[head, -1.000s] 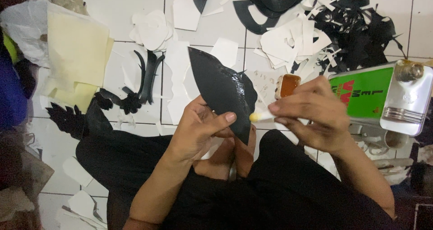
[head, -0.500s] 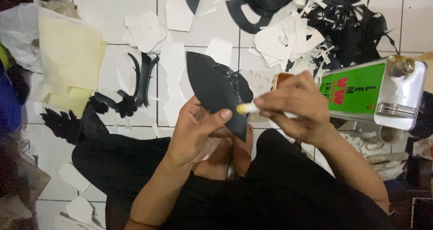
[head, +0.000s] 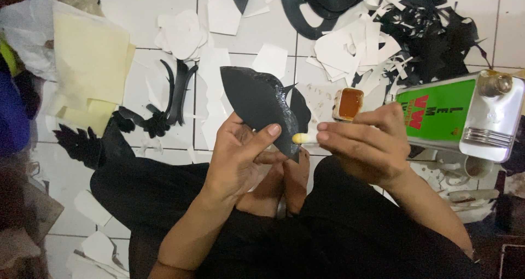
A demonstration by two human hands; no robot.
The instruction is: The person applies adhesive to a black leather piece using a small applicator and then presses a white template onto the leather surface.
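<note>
Green glue can (head: 437,110), cream sheets (head: 90,66)

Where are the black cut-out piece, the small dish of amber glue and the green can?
black cut-out piece (head: 254,101), head view, its broad middle.
small dish of amber glue (head: 350,103), head view, the glue surface.
green can (head: 437,109), head view, its green side.

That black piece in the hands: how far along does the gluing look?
Done: the black piece shines wet along its right edge, so it seems partly coated. In hand: the left hand holds the piece up while the right hand puts a yellow-tipped stick to its lower edge; an open glue dish sits close by. Left: more black cutouts lie on the floor, apparently untouched.
</note>
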